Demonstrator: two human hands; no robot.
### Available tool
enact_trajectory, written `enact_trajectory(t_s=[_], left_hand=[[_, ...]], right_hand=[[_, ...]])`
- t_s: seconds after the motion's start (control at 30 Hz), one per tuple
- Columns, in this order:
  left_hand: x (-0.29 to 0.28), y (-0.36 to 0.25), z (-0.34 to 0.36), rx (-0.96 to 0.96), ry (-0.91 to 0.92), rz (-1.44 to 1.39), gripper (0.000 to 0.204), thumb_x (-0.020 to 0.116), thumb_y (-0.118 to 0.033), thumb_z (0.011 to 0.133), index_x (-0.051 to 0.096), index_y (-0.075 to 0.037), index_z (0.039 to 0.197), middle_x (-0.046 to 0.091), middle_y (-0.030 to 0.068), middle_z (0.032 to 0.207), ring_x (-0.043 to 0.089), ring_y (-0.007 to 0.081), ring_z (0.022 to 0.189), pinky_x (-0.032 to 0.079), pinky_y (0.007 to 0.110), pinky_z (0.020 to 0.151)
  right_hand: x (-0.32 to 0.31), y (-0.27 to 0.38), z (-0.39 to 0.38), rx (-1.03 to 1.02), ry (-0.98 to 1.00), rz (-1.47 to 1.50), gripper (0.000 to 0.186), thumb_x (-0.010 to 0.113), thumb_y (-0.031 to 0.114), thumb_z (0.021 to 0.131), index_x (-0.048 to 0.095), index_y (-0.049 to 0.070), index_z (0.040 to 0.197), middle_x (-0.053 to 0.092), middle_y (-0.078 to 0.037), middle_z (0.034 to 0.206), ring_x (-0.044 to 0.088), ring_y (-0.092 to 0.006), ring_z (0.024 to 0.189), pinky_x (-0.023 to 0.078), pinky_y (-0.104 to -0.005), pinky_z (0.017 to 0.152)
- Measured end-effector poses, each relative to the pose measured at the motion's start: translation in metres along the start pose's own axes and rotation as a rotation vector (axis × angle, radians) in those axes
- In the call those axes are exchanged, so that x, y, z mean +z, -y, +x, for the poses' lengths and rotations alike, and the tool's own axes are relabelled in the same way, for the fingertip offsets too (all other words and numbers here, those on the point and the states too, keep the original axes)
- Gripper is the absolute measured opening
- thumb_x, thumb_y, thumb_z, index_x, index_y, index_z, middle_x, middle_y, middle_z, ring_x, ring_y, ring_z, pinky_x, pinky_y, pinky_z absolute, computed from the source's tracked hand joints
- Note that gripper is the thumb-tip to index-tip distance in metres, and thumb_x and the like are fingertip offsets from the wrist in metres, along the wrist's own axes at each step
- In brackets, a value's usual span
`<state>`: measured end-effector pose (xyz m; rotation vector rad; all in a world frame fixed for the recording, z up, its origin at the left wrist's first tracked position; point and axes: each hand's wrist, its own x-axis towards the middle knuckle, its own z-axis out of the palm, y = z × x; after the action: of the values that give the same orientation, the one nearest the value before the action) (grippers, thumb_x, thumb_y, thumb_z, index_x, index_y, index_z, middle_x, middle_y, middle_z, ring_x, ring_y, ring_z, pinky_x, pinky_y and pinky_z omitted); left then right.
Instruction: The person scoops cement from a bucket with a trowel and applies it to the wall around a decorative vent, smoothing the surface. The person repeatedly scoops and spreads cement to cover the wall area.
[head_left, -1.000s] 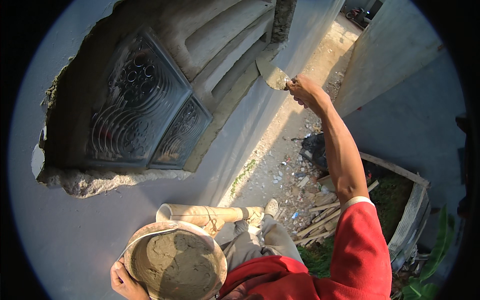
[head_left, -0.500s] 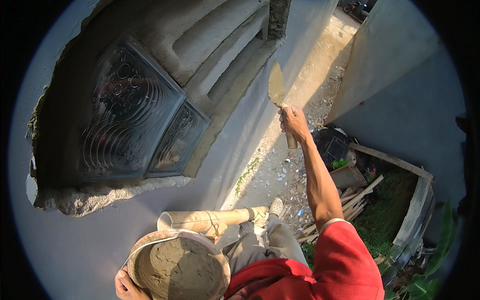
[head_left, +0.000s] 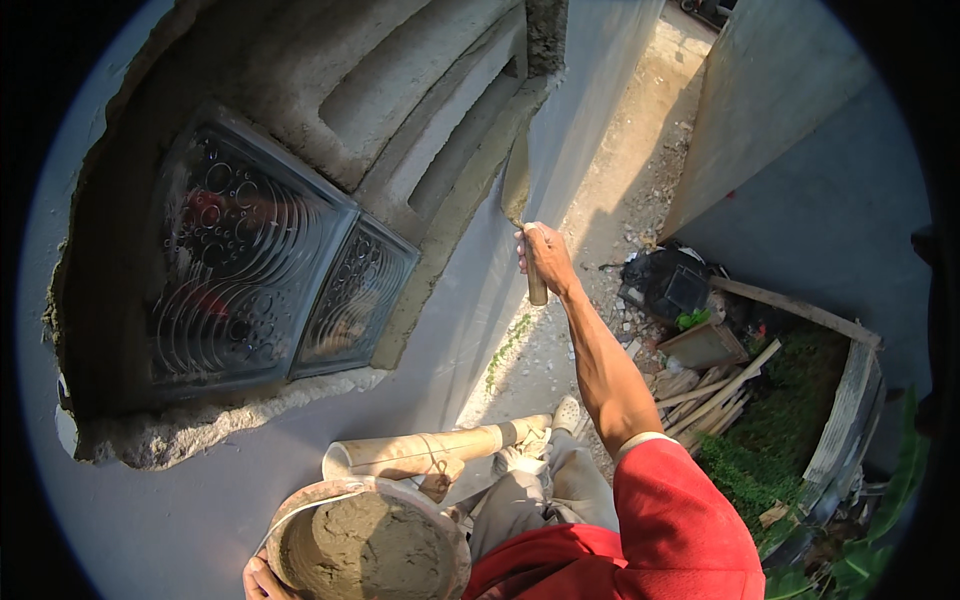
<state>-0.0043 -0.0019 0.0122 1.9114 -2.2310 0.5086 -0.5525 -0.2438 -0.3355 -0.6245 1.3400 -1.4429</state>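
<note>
My right hand (head_left: 545,258) is closed round the wooden handle of a pointing trowel (head_left: 516,185). Its blade points up and away, against or very near the mortared lower edge (head_left: 435,265) of the wall opening; exact contact I cannot tell. At the lower left my left hand (head_left: 265,580) grips the rim of a bucket (head_left: 462,545) with a wire handle. Wet grey mortar (head_left: 375,548) lies in the bucket. Beside the trowel, the opening holds a patterned glass block (head_left: 245,255), a smaller glass block (head_left: 355,290) and a slotted concrete vent block (head_left: 400,100).
A bamboo pole (head_left: 410,453) runs beside the bucket toward my feet, high above the ground. Broken plaster (head_left: 220,425) edges the opening in the grey wall (head_left: 330,410). Below at right lie wooden sticks (head_left: 720,390), rubble and plants. Another wall (head_left: 800,160) stands across the alley.
My right hand has moved left with the trowel, bringing its blade to the opening's edge. My left hand stays on the bucket, and the whole view has shifted slightly.
</note>
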Motion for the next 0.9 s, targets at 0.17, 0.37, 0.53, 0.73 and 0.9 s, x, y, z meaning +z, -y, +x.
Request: enact_trajectory(t_s=[0.17, 0.37, 0.53, 0.73, 0.9], left_hand=[[-0.005, -0.004, 0.0, -0.09, 0.101, -0.039, 0.02, 0.061, -0.008, 0.097, 0.072, -0.004, 0.113, 0.074, 0.0213, 0.106, 0.07, 0.0383, 0.091, 0.057, 0.045, 0.083], [0.0, -0.004, -0.005, -0.564, 0.045, -0.309, 0.022, 0.062, -0.017, 0.101, 0.073, 0.0, 0.112, 0.073, 0.0238, 0.11, 0.069, 0.037, 0.094, 0.056, 0.046, 0.085], [0.002, -0.005, 0.0, -0.365, -0.026, -0.146, 0.031, 0.063, -0.024, 0.102, 0.073, 0.005, 0.106, 0.074, 0.0245, 0.105, 0.069, 0.0354, 0.092, 0.055, 0.046, 0.084], [-0.007, -0.021, 0.006, -0.572, 0.039, -0.321, 0.033, 0.063, -0.024, 0.103, 0.074, 0.007, 0.106, 0.075, 0.0234, 0.102, 0.069, 0.0341, 0.092, 0.055, 0.046, 0.085], [0.005, -0.022, 0.007, -0.642, -0.058, -0.555, 0.034, 0.06, -0.025, 0.105, 0.073, 0.006, 0.103, 0.072, 0.0173, 0.098, 0.065, 0.0272, 0.088, 0.052, 0.041, 0.081]], right_hand=[[-0.004, -0.031, -0.051, -0.015, 0.043, -0.056, 0.036, 0.053, 0.034, 0.109, 0.066, 0.001, 0.103, 0.061, -0.003, 0.078, 0.058, -0.0122, 0.06, 0.051, -0.0287, 0.056], [-0.013, -0.014, -0.038, -0.14, -0.048, -0.05, 0.035, 0.051, 0.032, 0.11, 0.066, 0.001, 0.103, 0.06, -0.002, 0.077, 0.057, -0.0124, 0.061, 0.048, -0.0278, 0.056], [-0.004, -0.009, -0.019, -0.103, -0.015, -0.185, 0.032, 0.053, 0.031, 0.109, 0.065, 0.003, 0.102, 0.06, -0.002, 0.077, 0.059, -0.0127, 0.065, 0.049, -0.0291, 0.059], [-0.003, -0.046, -0.082, -0.013, 0.008, -0.246, 0.033, 0.056, 0.032, 0.104, 0.067, 0.002, 0.099, 0.065, -0.006, 0.076, 0.064, -0.0168, 0.067, 0.051, -0.0345, 0.062], [-0.033, 0.001, -0.085, -0.304, -0.066, -0.753, 0.032, 0.057, 0.029, 0.102, 0.068, 0.0, 0.095, 0.069, -0.02, 0.08, 0.068, -0.0384, 0.073, 0.051, -0.0487, 0.067]])
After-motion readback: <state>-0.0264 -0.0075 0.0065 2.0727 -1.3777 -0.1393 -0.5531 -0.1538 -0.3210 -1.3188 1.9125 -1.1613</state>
